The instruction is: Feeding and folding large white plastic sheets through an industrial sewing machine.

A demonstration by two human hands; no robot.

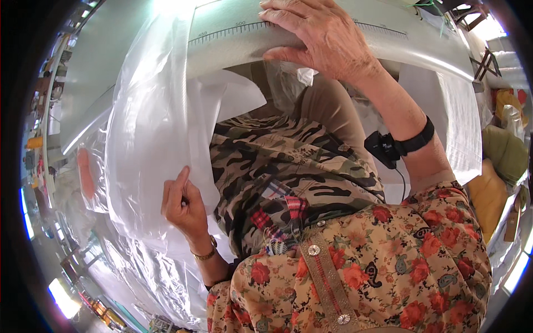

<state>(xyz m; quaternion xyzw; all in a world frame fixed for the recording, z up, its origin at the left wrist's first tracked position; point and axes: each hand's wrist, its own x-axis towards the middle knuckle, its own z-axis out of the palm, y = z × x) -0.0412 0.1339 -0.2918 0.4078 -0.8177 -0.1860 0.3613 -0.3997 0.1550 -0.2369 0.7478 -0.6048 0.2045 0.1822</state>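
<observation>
Head view: clear plastic beside left fingers.

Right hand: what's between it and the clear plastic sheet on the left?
In the head view, a stretch of the pale table edge marked with a ruler scale lies between the right hand and the clear plastic sheet.

bright light glares at lower left and upper right, near a dark crossed-leg stand.
</observation>
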